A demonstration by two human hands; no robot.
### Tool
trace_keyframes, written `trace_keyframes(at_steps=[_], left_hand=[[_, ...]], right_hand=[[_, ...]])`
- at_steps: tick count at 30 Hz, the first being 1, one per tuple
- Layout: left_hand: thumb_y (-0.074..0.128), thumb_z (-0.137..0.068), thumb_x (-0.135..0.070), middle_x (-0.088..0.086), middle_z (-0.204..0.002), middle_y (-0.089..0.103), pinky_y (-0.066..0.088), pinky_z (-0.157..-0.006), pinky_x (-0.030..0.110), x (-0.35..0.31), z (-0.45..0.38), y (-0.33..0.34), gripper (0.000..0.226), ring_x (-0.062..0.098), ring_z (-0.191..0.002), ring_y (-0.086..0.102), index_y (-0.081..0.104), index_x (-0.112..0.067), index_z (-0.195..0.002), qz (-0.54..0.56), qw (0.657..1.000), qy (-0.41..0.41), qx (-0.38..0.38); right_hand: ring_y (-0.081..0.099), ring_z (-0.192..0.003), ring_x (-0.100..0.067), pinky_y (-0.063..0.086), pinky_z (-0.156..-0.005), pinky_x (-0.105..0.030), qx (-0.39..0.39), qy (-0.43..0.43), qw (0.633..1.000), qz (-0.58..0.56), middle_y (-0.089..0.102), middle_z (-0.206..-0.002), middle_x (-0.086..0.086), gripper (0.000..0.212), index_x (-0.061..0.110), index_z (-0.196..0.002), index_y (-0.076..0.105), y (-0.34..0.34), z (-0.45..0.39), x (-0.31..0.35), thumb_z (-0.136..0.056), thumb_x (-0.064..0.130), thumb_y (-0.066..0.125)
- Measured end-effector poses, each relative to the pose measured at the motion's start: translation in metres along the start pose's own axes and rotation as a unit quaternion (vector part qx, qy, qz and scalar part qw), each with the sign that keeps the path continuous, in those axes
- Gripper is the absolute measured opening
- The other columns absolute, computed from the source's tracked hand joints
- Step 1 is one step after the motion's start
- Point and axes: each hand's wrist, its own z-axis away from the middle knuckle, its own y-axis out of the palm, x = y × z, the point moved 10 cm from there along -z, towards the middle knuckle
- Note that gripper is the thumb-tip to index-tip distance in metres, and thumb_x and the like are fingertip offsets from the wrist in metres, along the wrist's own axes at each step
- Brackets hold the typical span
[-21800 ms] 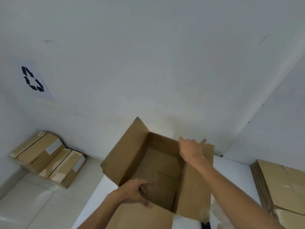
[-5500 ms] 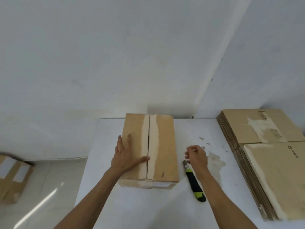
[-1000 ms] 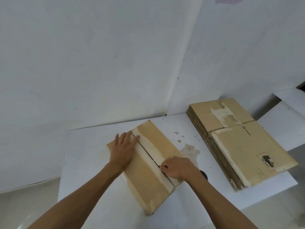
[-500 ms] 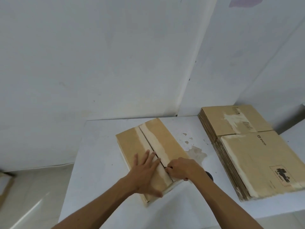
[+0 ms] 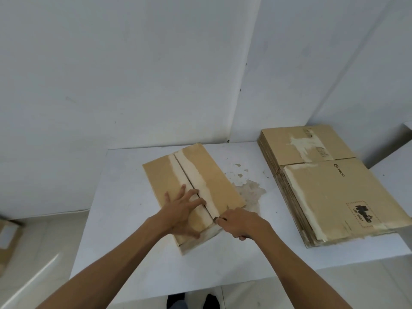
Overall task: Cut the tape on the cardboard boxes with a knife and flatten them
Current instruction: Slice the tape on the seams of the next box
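A closed brown cardboard box (image 5: 214, 177) lies angled on the white table (image 5: 124, 197), with a pale strip along its centre seam. My left hand (image 5: 182, 210) presses flat on the near left flap, fingers spread. My right hand (image 5: 240, 224) is closed around the knife (image 5: 215, 218) at the near end of the seam. Only the knife's tip shows beside my fingers, at the box's near edge; the handle is hidden in my fist.
A tall stack of flattened cardboard boxes (image 5: 323, 186) fills the right side of the table. A stained patch (image 5: 249, 190) marks the table right of the box. Another taped box (image 5: 6, 241) sits on the floor at left. Walls stand close behind the table.
Over the last second my right hand drew the knife along the seam to the box's near edge. My left hand shifted from the far part of the left flap to its near part.
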Motion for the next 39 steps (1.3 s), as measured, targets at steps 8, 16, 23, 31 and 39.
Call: trace_keyframes(at_steps=[8,16,23,31,39], left_hand=[[0.085,-0.067,-0.061,-0.007,-0.16,0.006,0.017,-0.108,0.083,-0.012,-0.006,-0.005,0.082,0.038,-0.155,-0.01,0.037,-0.045,-0.132,0.021,0.999,-0.021,0.025],[0.084,-0.063,-0.063,-0.007,-0.153,0.011,0.024,-0.107,0.08,-0.015,-0.01,-0.009,0.08,0.036,-0.153,-0.006,0.037,-0.046,-0.125,0.029,0.999,-0.018,0.024],[0.084,-0.063,-0.062,-0.008,-0.154,0.01,0.021,-0.11,0.079,-0.015,-0.01,-0.01,0.081,0.033,-0.154,-0.008,0.036,-0.046,-0.126,0.036,0.999,-0.017,0.026],[0.081,-0.062,-0.064,-0.008,-0.152,0.014,0.025,-0.108,0.076,-0.016,-0.009,-0.009,0.082,0.03,-0.155,-0.006,0.033,-0.044,-0.125,0.028,0.999,-0.011,0.012],[0.081,-0.063,-0.063,-0.008,-0.155,0.01,0.022,-0.11,0.077,-0.016,-0.006,-0.005,0.084,0.03,-0.156,-0.01,0.03,-0.041,-0.127,0.017,1.0,-0.003,0.004]], right_hand=[[0.055,-0.063,-0.018,0.048,-0.066,-0.032,-0.044,-0.06,0.995,-0.069,0.058,-0.08,0.001,0.04,0.033,-0.081,0.051,-0.003,0.026,-0.009,-0.104,0.061,0.033],[0.061,-0.09,-0.022,0.052,-0.081,-0.039,-0.109,-0.103,0.988,0.032,0.062,-0.098,0.0,0.048,0.021,-0.094,0.056,0.024,0.04,-0.001,-0.107,0.059,0.03],[0.051,-0.071,-0.017,0.036,-0.05,-0.03,-0.32,-0.156,0.916,0.183,0.053,-0.083,0.003,0.041,0.023,-0.103,0.062,0.021,0.045,0.016,-0.103,0.052,0.033],[0.064,-0.091,-0.021,0.038,-0.058,-0.035,-0.334,-0.145,0.905,0.22,0.064,-0.101,-0.001,0.052,0.02,-0.117,0.062,0.014,0.04,0.025,-0.104,0.052,0.023],[0.063,-0.105,-0.025,0.039,-0.07,-0.035,-0.306,-0.095,0.926,0.2,0.063,-0.118,-0.004,0.051,0.019,-0.128,0.056,0.013,0.038,0.016,-0.109,0.055,0.026]])
